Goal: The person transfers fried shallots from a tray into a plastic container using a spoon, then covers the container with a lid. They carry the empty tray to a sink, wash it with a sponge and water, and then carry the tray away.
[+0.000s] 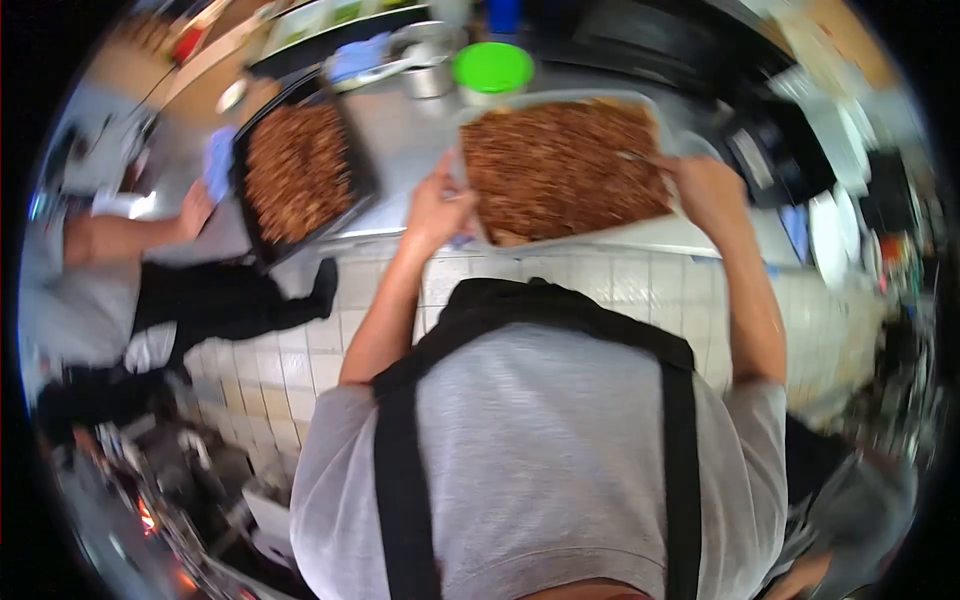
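A large translucent plastic container [585, 238] full of brown shredded food [560, 165] stands in front of me on the metal counter. My left hand [441, 207] is closed at the container's left rim, its fingertips partly hidden. My right hand [708, 192] is closed at the right side, over the food. A thin metal utensil [632, 156] sticks out from it toward the middle, its tip against the food; blur hides its exact kind. To the left stands a black tray [358, 175] heaped with similar brown food [298, 172].
Behind the container are a tub with a green lid [493, 68] and a metal pot [428, 78]. A co-worker's hand [196, 208] is beside the black tray. Black containers [775, 150] stand on the right. Another person [850, 510] is at lower right. The floor is tiled [285, 375].
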`<state>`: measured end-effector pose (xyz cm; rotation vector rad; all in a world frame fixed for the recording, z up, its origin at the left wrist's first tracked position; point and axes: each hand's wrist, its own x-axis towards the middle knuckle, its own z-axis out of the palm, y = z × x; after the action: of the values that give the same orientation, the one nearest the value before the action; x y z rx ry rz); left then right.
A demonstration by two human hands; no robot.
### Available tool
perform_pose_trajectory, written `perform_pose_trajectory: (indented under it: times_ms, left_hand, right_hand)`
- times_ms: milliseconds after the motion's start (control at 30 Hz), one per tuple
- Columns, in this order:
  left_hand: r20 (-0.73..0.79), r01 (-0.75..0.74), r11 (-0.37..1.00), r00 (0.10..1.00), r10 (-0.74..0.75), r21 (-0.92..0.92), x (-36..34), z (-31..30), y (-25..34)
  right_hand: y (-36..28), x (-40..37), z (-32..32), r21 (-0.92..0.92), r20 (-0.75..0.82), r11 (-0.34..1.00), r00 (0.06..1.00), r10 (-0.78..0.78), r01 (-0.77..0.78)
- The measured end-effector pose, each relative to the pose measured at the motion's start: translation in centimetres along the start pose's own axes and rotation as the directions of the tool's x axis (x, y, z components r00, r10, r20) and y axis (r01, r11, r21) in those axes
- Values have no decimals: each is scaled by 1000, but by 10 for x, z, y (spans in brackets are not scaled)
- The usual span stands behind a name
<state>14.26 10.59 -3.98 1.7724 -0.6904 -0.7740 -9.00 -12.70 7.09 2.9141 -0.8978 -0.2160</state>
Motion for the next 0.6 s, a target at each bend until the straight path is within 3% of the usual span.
perform_pose_trajectory:
  times_ms: [33, 67, 133, 233, 400, 600]
  left_hand:
    - [12, -6, 999, 1000, 6, 34, 0, -1, 1]
    - [-13, -10, 998, 1000, 9, -69, -6, 0, 8]
    - [12, 19, 996, 1000, -18, -93, -9, -3, 13]
    - [21, 12, 991, 1000, -9, -130, -6, -5, 12]
    - [36, 34, 987, 999, -29, -156, -9, -6, 15]
    - [-13, -57, 998, 998, 56, -15, -16, 1, 0]
  right_hand:
    - [6, -6, -3, 5, -98, 999, 994, -51, 52]
    - [4, -10, -14, -27, -128, 997, 989, -75, 72]
    - [-12, -6, -25, -2, -185, 997, 980, -75, 76]
    - [-31, 22, -6, -77, -75, 996, 996, -48, 42]
    - [-22, 39, 19, -66, -28, 997, 999, -37, 35]
    - [-1, 22, 24, -137, 17, 990, 999, 46, -43]
